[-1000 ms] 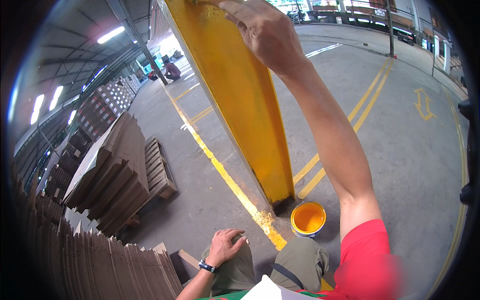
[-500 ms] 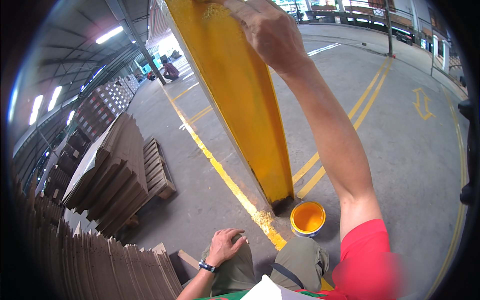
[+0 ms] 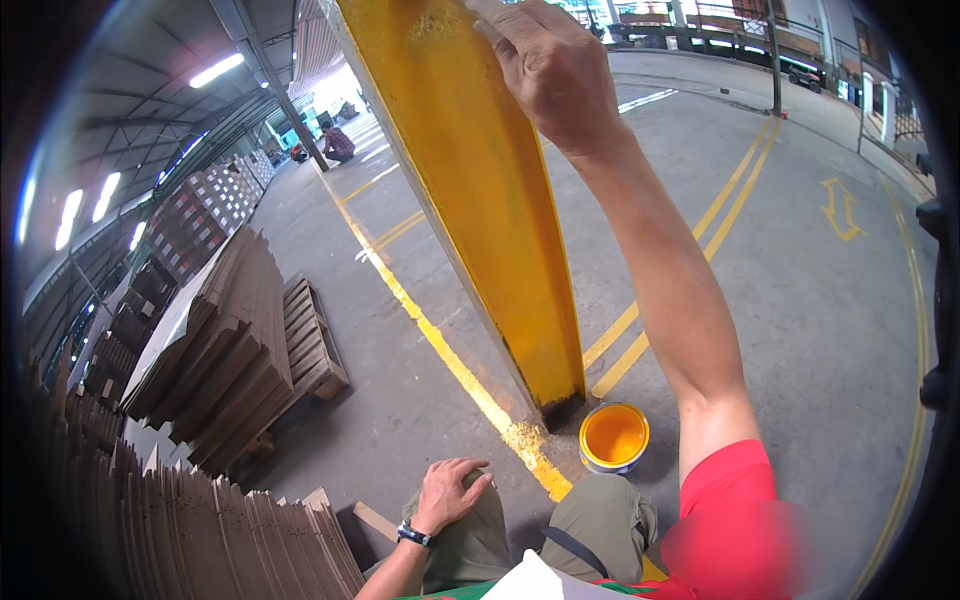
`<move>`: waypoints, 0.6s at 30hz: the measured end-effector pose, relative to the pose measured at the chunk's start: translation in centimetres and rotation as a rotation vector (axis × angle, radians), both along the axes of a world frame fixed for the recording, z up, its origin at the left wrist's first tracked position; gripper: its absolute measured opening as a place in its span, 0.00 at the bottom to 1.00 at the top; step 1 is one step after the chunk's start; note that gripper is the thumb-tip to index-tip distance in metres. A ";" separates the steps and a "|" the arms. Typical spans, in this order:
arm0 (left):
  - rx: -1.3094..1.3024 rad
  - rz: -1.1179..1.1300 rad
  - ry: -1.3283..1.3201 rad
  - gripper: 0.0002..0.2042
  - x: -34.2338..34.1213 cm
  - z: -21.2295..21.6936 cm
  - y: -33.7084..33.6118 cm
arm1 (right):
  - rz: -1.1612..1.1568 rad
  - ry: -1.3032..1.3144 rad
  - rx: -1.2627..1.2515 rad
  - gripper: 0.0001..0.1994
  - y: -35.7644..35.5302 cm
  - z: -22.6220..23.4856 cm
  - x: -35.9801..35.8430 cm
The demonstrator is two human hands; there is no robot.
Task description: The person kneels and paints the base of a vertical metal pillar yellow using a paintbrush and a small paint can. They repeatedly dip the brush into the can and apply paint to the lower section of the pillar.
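A steel column (image 3: 490, 230), wet-looking with yellow paint, rises at a tilt through the middle of the view. My right hand (image 3: 562, 80) is raised beside its upper right edge. Its fingers are closed together, and whatever they grip is hidden at the top rim of the picture. At the column's foot stands a round can of yellow-orange paint (image 3: 614, 437), its lid off. My left hand (image 3: 450, 497) lies on my left knee with nothing in it, fingers extended.
Flat cardboard sheets (image 3: 215, 350) are stacked on a wooden pallet (image 3: 318, 345) at left, with another cardboard stack (image 3: 200, 540) nearer. A yellow floor line (image 3: 440, 350) runs past the column's foot. Another person (image 3: 338, 145) crouches far off at the back.
My right hand has shifted a little to the right and slightly down along the upper column. My left hand stays on the knee, and the paint can has not moved.
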State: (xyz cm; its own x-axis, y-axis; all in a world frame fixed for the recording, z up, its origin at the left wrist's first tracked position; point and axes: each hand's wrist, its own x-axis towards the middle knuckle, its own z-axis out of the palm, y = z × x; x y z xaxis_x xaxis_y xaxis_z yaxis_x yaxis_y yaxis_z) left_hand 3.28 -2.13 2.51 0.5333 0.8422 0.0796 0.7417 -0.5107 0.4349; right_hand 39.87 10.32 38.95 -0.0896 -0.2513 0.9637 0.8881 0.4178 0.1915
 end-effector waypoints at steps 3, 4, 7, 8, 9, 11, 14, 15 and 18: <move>0.001 0.003 -0.001 0.17 0.0 0.0 0.0 | 0.043 -0.011 0.014 0.16 0.4 0.3 -0.4; 0.002 0.004 -0.002 0.17 0.0 0.0 0.0 | 0.072 -0.014 0.024 0.16 0.5 0.3 -0.6; 0.007 0.001 0.001 0.17 -0.1 0.0 -0.1 | 0.118 -0.014 -0.030 0.15 0.7 0.1 -0.8; 0.022 -0.010 -0.002 0.17 -0.1 0.0 0.0 | 0.126 -0.012 -0.059 0.15 0.7 0.0 -0.8; -0.001 0.002 0.006 0.17 -0.1 0.0 0.0 | 0.119 -0.004 -0.060 0.15 0.6 -0.2 -0.8; -0.011 0.005 0.001 0.17 -0.1 0.0 0.0 | 0.103 0.004 -0.055 0.15 0.3 -0.4 -0.6; 0.006 -0.002 0.000 0.18 -0.1 0.0 0.0 | 0.175 0.001 0.034 0.14 0.0 -0.4 -0.4; 0.004 0.000 0.003 0.18 -0.1 0.0 0.0 | 0.157 -0.003 0.028 0.14 0.0 -0.2 -0.4; 0.002 0.002 0.006 0.18 -0.1 0.0 -0.1 | 0.131 -0.026 0.033 0.14 0.2 0.5 -0.6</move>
State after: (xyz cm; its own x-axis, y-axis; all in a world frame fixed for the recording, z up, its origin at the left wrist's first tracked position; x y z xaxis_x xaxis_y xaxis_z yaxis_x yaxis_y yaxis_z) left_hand 3.18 -2.22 2.55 0.5318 0.8433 0.0782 0.7452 -0.5098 0.4298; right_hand 39.24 10.52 39.46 -0.0788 -0.2941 0.9525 0.8210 0.5228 0.2293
